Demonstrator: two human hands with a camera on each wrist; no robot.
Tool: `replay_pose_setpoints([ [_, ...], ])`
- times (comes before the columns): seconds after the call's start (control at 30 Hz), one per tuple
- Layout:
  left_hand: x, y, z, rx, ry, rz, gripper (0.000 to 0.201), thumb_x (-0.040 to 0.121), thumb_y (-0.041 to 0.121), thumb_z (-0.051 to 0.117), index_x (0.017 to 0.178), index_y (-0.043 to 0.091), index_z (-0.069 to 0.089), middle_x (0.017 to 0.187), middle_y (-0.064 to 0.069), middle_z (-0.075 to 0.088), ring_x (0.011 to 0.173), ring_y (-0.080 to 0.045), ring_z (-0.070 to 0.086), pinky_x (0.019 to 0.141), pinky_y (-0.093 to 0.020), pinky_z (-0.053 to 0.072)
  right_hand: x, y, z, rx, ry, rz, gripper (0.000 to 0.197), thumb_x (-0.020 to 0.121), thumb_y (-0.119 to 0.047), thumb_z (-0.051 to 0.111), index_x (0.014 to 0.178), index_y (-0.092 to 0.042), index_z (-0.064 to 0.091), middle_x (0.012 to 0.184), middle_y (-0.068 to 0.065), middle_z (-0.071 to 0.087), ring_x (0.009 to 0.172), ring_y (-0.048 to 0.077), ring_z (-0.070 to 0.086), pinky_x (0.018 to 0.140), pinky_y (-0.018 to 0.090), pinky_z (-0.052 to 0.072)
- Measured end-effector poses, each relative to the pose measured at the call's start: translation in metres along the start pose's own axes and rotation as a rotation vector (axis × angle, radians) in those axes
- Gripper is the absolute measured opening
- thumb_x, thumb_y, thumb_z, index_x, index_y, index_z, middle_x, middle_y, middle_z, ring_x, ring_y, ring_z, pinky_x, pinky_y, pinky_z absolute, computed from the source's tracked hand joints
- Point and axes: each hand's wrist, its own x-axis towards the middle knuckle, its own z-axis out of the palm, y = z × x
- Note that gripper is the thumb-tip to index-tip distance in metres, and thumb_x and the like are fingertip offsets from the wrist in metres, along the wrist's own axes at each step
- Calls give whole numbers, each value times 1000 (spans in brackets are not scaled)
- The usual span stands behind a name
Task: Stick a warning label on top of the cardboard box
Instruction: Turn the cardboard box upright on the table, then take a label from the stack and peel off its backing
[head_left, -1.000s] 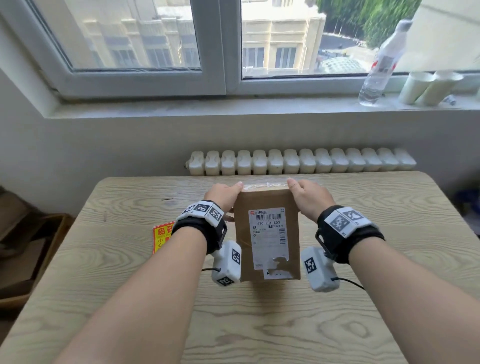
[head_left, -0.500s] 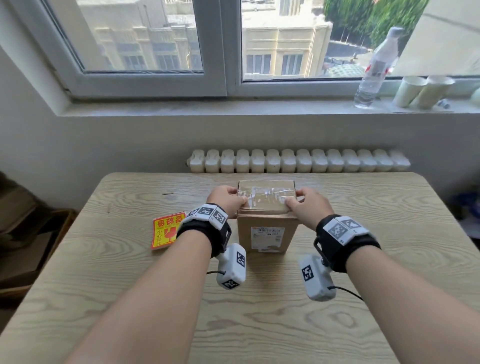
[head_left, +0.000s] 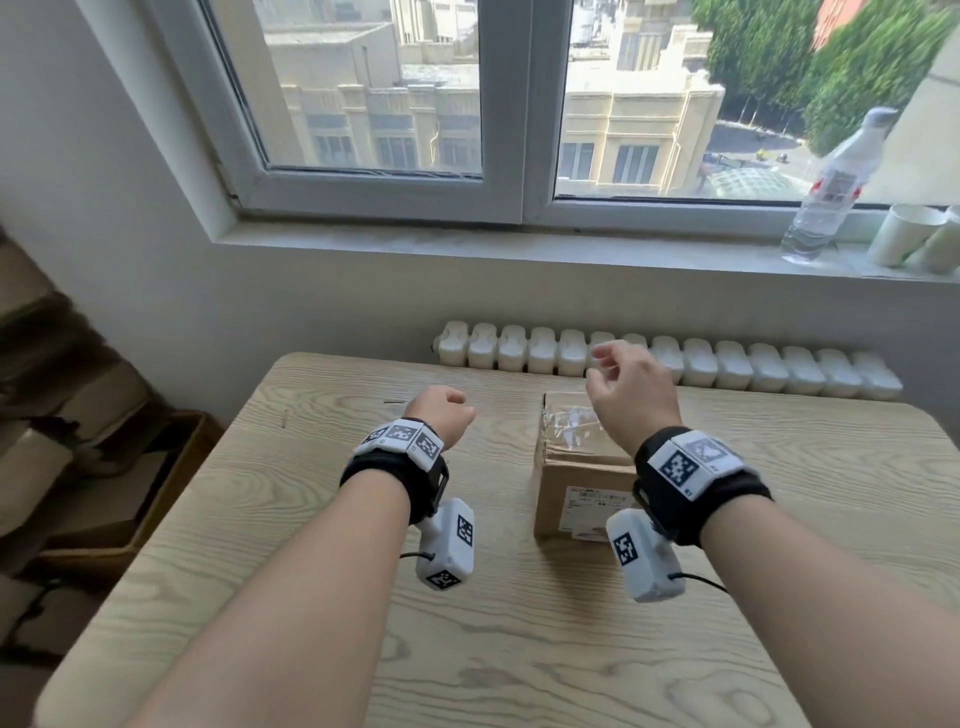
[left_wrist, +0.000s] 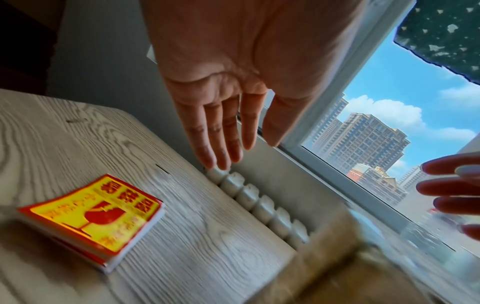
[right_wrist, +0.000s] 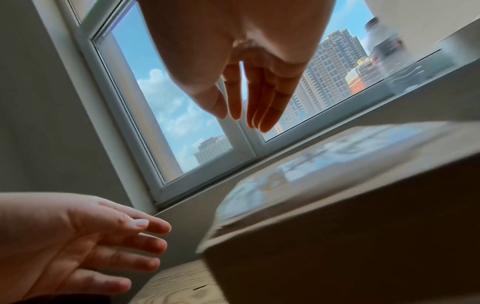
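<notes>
Hands are hovering empty in the head view: left hand (head_left: 441, 415) at nine o'clock of the box (head_left: 576, 462) on the desk (head_left: 311, 519), right hand (head_left: 631, 395) above it, fingers loose. Left wrist view: label pad (left_wrist: 93, 220) is lying at seven o'clock of the spread fingers (left_wrist: 221, 133), nearer this hand.

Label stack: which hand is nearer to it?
Left. The left hand hovers open just above the label stack; the right hand hangs over the cardboard box, farther off.
</notes>
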Motion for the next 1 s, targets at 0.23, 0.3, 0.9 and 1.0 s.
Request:
replay_pose_setpoints([
  [0.23, 38, -65, -72, -64, 94, -79, 39, 82, 20, 57, 120, 12, 66, 122, -11, 68, 116, -30, 63, 100, -44, 50, 17, -60, 90, 23, -235, 18, 29, 89, -21, 50, 114, -15, 62, 103, 0, 70, 90, 15, 63, 86, 33, 54],
  [0.3, 47, -86, -84, -84, 95, -123, 34, 84, 18, 57, 116, 13, 68, 120, -12, 69, 113, -30, 64, 100, -43, 51, 18, -63, 121, -7, -308, 67, 29, 88, -24, 51, 114, -17, 63, 101, 0, 71, 92, 17, 65, 85, 33, 54],
  [0.9, 113, -181, -55, 84, -71, -249, 29, 74, 15, 77, 100, 21, 65, 112, -7, 73, 104, -24, 69, 93, -36, 53, -5, -32, 280, -120, -649, 492, 37, 56, -35, 81, 80, -23, 56, 84, 7, 74, 79, 27, 71, 77, 42, 59],
  [1.0, 115, -184, -53, 59, -60, -251, 33, 70, 17, 80, 87, 28, 54, 110, -5, 73, 103, -25, 69, 92, -38, 54, -5, -29, 279, -77, -612, 535, 36, 56, -25, 83, 73, -26, 51, 82, 6, 73, 78, 28, 71, 76, 44, 59],
])
